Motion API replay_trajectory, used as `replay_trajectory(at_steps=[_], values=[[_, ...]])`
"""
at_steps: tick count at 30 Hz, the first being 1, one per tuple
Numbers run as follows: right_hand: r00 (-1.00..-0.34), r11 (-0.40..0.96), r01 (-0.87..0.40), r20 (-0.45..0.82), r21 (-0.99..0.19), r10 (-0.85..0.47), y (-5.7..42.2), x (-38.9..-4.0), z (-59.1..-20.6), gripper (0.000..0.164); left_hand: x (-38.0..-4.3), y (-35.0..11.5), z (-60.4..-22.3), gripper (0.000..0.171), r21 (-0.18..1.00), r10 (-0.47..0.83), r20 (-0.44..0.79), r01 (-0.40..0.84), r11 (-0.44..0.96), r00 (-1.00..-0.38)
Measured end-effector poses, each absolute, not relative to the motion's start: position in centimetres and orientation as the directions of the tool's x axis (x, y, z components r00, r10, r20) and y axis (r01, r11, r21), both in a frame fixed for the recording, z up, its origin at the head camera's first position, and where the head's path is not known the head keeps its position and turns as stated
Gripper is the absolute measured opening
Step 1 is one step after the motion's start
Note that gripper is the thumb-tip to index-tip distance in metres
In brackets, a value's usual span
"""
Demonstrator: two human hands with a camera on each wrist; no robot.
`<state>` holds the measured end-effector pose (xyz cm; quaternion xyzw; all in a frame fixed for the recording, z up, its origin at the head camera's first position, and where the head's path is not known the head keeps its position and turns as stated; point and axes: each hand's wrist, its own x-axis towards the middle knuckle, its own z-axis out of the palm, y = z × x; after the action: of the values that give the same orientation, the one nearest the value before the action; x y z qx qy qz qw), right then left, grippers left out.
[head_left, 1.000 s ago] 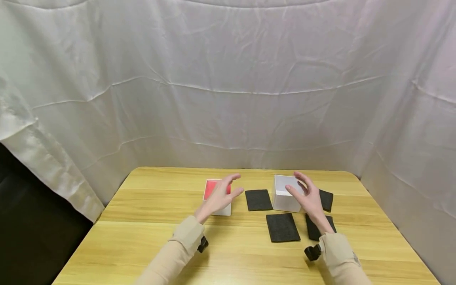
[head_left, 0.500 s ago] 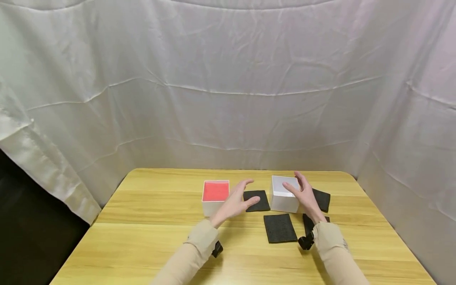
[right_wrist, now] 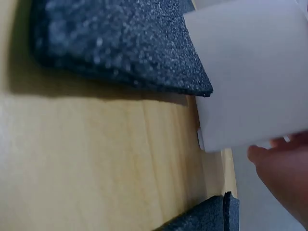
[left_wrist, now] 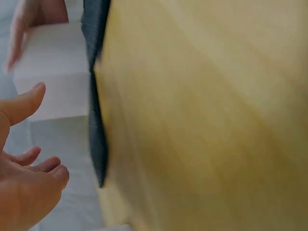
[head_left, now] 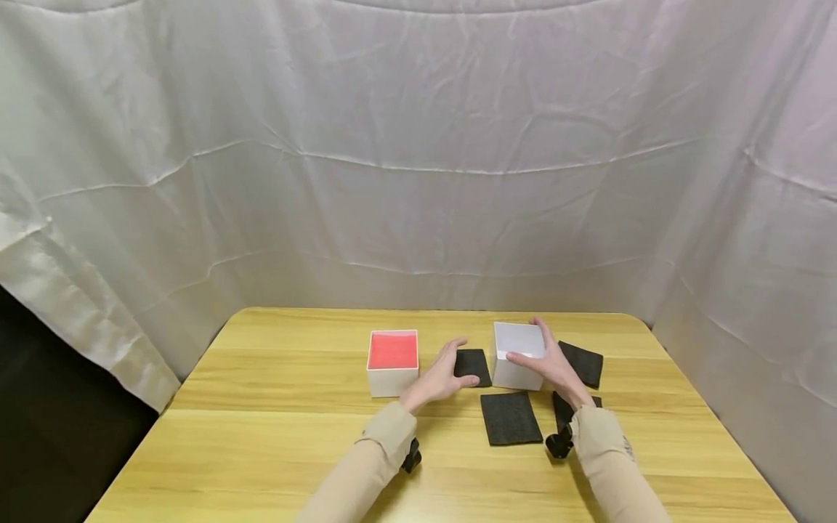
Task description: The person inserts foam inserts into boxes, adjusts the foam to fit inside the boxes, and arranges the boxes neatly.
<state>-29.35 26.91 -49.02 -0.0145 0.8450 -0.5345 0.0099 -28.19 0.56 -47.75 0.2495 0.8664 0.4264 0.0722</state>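
A white square box stands on the right half of the table, pale on top with a thin rim. My right hand is at its right side, thumb by the near top edge and fingers toward the back; firm contact is not plain. In the right wrist view, part of that hand shows beside the white wall. Left of the box, my left hand hovers with fingers and thumb spread, holding nothing. It partly covers a black square pad.
A second white box, red inside, stands to the left. More flat black pads lie near the right box: one in front, one to the right, one partly under my right wrist. White curtain hangs behind the table.
My left hand has moved right, from over the red-lined box to beside the plain white one. The right hand has come closer around the white box. Both boxes stay in place.
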Motion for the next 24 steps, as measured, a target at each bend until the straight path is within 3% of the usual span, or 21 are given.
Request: replay_trajectory(at_steps=[11,24], values=[[-0.983,0.396,-0.108,0.039,-0.912,-0.179,27.6,-29.0,-49.3,0.115,-30.2,1.0,-50.0,0.088,0.707,0.492,0.019,0.359,0.609,-0.871],[-0.981,0.434,-0.109,0.027,-0.894,-0.191,27.6,-28.7,-49.3,0.112,-30.0,1.5,-50.1,0.087,0.639,0.438,-0.008,0.332,0.694,-0.899]])
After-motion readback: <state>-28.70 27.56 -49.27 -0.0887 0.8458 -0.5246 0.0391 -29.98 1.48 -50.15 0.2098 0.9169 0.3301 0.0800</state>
